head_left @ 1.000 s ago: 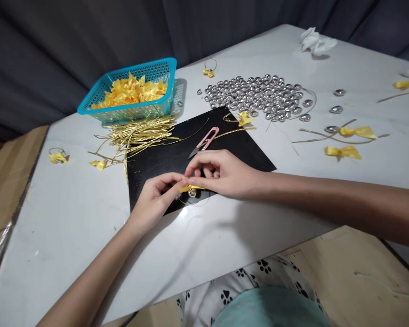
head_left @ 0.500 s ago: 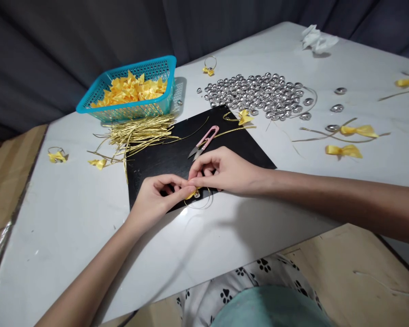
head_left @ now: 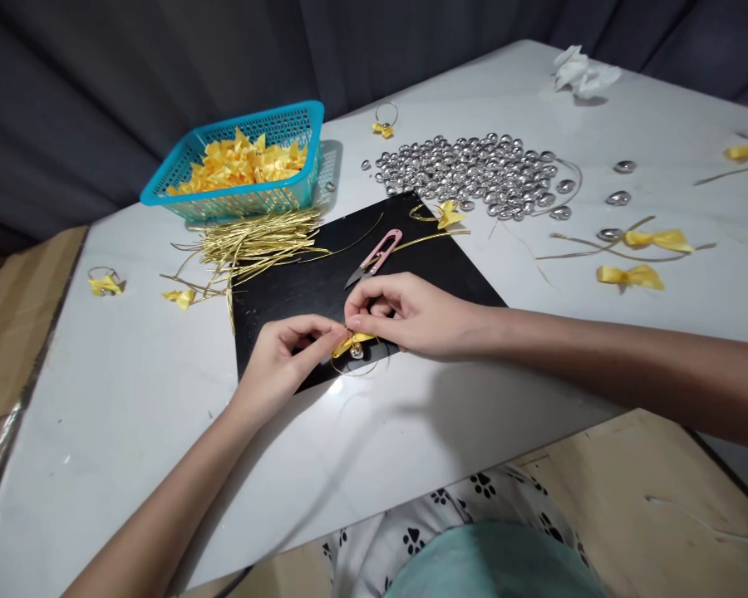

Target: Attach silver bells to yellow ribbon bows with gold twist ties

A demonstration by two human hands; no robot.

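Observation:
Both of my hands meet over the near edge of a black board [head_left: 287, 303]. Between them sits a yellow ribbon bow [head_left: 347, 343] with a shiny silver bead [head_left: 356, 352] under it and a thin gold cord looping towards me. My left hand [head_left: 290, 353] pinches thumb and forefinger at the bow's top, where the cord comes out. My right hand [head_left: 405, 314] has its thumb and curled fingers closed on the cord at the same spot. The fingertips partly hide the cord's ends. Just beyond the right hand, pink-handled thread snips [head_left: 377, 256] lie on the board.
A blue basket [head_left: 224, 195] of yellow bows stands at the back left, with a bundle of gold cords [head_left: 262, 241] before it. Many silver beads [head_left: 474, 174] are spread behind the board. Loose bows [head_left: 629, 276] lie at right, near crumpled white tissue [head_left: 583, 73].
My fingertips have shifted slightly up and apart off the bow, so more of the yellow ribbon and the bead shows. The bow has moved a little to the left.

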